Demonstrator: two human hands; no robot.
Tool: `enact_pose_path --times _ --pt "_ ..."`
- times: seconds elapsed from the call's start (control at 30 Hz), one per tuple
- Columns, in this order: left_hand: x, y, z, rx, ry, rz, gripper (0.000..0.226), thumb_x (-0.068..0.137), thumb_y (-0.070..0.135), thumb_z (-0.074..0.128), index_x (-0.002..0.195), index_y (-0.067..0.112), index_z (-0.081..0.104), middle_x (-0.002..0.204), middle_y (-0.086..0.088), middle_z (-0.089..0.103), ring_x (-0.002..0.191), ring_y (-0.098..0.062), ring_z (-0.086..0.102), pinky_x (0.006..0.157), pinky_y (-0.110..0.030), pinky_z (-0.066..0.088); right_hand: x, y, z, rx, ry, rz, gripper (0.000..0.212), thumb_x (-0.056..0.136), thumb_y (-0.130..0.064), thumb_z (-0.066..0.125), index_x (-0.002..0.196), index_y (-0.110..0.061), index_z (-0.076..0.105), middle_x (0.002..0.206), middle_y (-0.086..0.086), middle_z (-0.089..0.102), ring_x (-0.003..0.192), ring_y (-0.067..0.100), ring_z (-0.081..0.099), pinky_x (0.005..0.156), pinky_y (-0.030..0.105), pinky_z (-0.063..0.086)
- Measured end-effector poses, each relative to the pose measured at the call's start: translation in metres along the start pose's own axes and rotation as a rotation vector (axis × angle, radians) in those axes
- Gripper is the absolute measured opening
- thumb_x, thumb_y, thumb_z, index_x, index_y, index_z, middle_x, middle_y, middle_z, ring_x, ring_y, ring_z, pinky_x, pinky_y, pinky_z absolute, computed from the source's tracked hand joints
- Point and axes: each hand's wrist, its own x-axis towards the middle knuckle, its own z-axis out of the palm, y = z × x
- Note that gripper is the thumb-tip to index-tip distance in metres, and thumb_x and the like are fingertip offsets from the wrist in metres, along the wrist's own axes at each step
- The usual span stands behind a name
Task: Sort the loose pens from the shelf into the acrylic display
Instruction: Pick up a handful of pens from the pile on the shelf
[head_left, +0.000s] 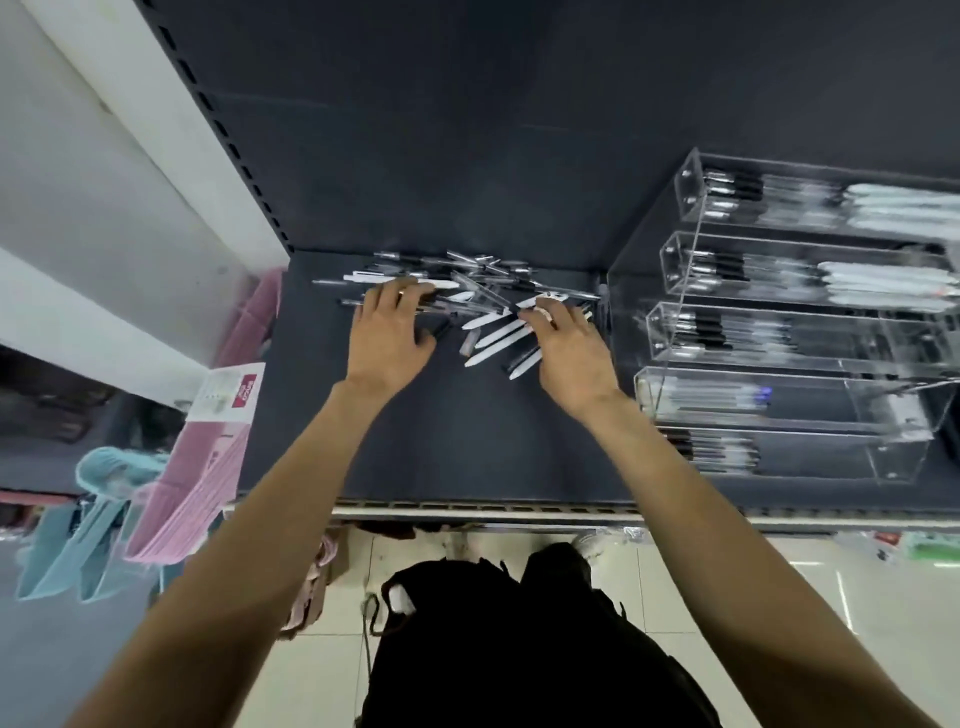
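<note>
Pens (467, 296) lie in a loose crisscross heap at the back of the dark matte shelf (467, 441), just left of the clear acrylic display (779, 364). Light, stiff and smooth-barrelled, they would likely roll, so pinching mid-barrel suits. The left hand (389, 338) rests spread on the heap; the right hand (569, 348) seems to pinch a white pen, though blur obscures it.

We are in a shop, a stationery aisle: a dark slotted retail shelf (467, 441) at frame centre, an acrylic display (779, 332) of 5 pen-filled tiers at right, packaged pink and blue goods (197, 457) hanging at lower left, tiled floor (753, 582) below.
</note>
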Motion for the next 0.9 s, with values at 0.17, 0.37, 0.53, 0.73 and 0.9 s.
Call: enact_pose_path --times 0.17,0.37,0.53,0.73,0.9 --pt "0.001 -0.003 -0.005 0.025 0.013 0.011 0.031 0.084 0.014 0.062 0.114 0.012 0.062 0.118 -0.01 0.055 0.112 -0.031 0.048 0.1 -0.043 0.039 0.022 0.002 0.005 -0.232 -0.198 0.008 0.064 0.079 0.003 0.058 0.136 -0.017 0.035 0.133 0.007 0.042 0.126 0.026 0.038 0.102 0.036 0.038" --pt "-0.018 0.01 0.008 0.0 -0.12 0.002 0.042 0.088 0.041 0.063 0.118 0.014 0.055 0.121 -0.006 0.051 0.114 -0.024 0.047 0.092 -0.035 0.043 0.024 0.009 -0.002 -0.358 -0.192 -0.057 0.052 0.08 0.004 0.054 0.126 -0.01 0.036 0.119 0.005 0.057 0.112 0.023 0.052 0.081 0.032 0.048" --pt "-0.025 0.042 0.02 0.019 -0.16 0.153 0.045 0.087 0.051 0.058 0.118 0.017 0.055 0.118 -0.002 0.055 0.115 -0.02 0.048 0.093 -0.032 0.042 0.025 0.013 -0.002 -0.392 -0.22 -0.138 0.046 0.082 0.001 0.056 0.123 -0.009 0.037 0.11 0.007 0.06 0.098 0.026 0.061 0.069 0.035 0.049" --pt "-0.02 0.08 0.039 0.118 -0.281 0.139 0.051 0.089 0.044 0.059 0.126 0.01 0.05 0.122 -0.009 0.056 0.121 -0.026 0.048 0.089 -0.035 0.046 0.023 0.017 0.0 -0.263 -0.24 -0.16 0.047 0.086 -0.005 0.059 0.13 -0.009 0.041 0.12 0.01 0.056 0.1 0.03 0.062 0.081 0.04 0.052" --pt "-0.008 0.095 0.034 0.242 -0.353 0.092 0.046 0.093 0.032 0.059 0.127 0.003 0.048 0.123 -0.014 0.058 0.118 -0.029 0.052 0.095 -0.032 0.04 0.017 0.021 -0.006 -0.114 -0.146 0.016 0.036 0.085 0.0 0.049 0.119 -0.012 0.056 0.106 0.014 0.065 0.095 0.036 0.063 0.078 0.038 0.05"
